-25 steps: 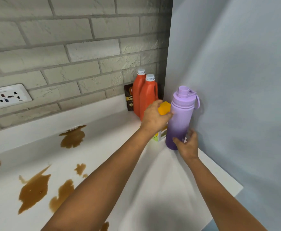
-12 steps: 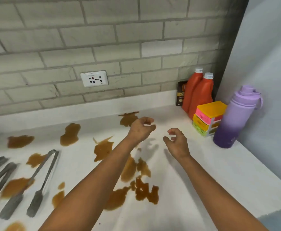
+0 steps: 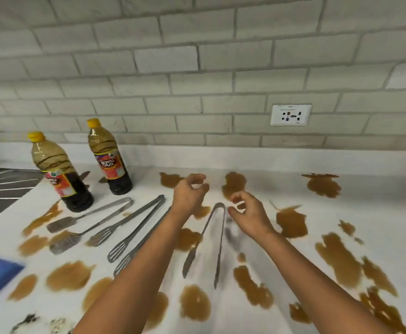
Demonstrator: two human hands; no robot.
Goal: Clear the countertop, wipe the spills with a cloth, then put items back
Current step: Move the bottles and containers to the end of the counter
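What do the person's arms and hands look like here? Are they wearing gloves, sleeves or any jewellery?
Both arms are bare as far as the picture shows: no sleeves reach the forearms. The left hand and the right hand wear no gloves. No watch, bracelet or ring can be seen on either wrist or on the fingers, though the picture is somewhat blurred, so a thin ring could be missed.

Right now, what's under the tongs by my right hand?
The tongs lie on the white countertop. A brown spill sits under the left arm's blade. Whether liquid spreads further beneath the metal is hidden.
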